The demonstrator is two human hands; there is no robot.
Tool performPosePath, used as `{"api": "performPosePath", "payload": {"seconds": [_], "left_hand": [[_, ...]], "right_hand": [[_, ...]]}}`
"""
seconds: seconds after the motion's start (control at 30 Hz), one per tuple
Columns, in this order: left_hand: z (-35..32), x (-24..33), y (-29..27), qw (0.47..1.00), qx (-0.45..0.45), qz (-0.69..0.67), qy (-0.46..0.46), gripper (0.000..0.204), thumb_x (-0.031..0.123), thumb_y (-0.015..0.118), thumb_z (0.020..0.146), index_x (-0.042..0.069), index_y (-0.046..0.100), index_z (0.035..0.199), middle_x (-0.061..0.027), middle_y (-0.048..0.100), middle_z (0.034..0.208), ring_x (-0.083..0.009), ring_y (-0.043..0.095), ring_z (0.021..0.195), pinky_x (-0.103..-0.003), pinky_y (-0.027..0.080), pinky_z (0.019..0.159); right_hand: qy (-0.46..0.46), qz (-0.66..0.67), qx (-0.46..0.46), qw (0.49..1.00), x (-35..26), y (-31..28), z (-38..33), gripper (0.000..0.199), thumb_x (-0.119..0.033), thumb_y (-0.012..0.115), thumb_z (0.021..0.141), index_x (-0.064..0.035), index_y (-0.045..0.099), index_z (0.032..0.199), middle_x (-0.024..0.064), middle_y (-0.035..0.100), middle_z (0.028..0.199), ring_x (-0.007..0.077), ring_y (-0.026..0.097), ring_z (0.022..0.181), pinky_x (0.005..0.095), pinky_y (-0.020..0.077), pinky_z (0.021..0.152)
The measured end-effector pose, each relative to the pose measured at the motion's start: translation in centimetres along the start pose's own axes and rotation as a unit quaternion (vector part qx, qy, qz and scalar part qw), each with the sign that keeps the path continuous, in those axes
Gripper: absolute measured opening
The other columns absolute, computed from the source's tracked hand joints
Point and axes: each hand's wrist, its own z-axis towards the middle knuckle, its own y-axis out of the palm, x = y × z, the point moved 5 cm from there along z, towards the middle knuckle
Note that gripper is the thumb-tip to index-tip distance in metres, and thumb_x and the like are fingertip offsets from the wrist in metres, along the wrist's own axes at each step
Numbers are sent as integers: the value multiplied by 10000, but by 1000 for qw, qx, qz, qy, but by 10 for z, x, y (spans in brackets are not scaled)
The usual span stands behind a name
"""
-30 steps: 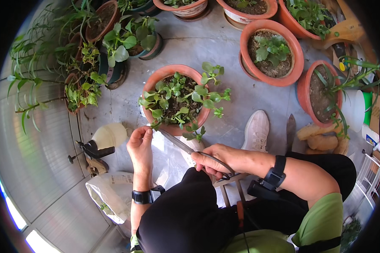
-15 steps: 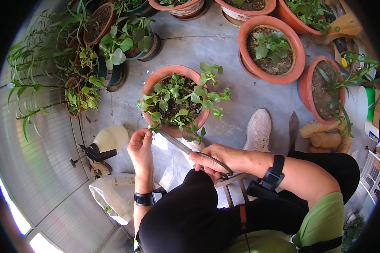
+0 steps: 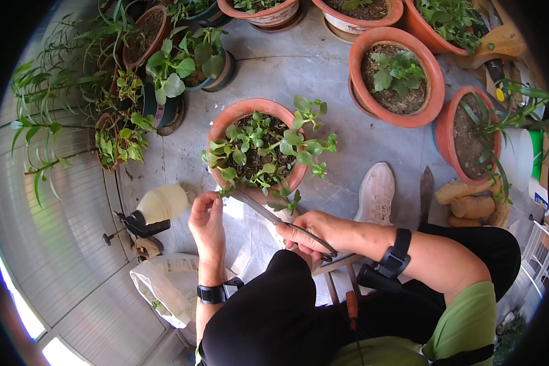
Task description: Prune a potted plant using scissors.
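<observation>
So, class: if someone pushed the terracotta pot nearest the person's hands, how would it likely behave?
The terracotta pot is broad, low and full of soil, so it would probably feel heavy and scrape along rather than tip. Its succulent stems overhang the rim and look brittle, so they might snap if knocked.

The long metal scissors' handles [image 3: 311,244] are hidden inside the right hand [image 3: 314,235]; the top edge cuts off two round terracotta pots [image 3: 259,12].
</observation>
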Motion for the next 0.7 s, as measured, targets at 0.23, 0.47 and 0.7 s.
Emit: {"api": "performPosePath", "payload": {"seconds": [0.23,0.47,0.7], "left_hand": [[0,7,5,999,-6,-34,3,97,-42,558,859,-16,581,949,-51,605,1016,-97,531,896,-228,421,804],[-1,8,3,1000,-12,-11,16,99,-45,560,856,-15,582,948,-41,605,964,-95,525,871,-226,421,796],[0,3,2,1000,-1,13,12,74,-24,587,846,-5,588,918,-7,590,867,-78,511,814,-207,410,752]], "right_hand": [[-3,-26,5,1000,-6,0,-2,684,-675,463,823,-6,603,846,-4,472,600,98,486,482,254,406,461],[3,-12,-21,1000,-7,1,-2,691,-683,448,824,-10,604,845,-6,472,589,97,497,498,249,419,474],[-12,4,-30,999,-7,3,4,646,-647,443,851,-18,584,822,-3,468,582,91,487,492,236,413,471]]}}
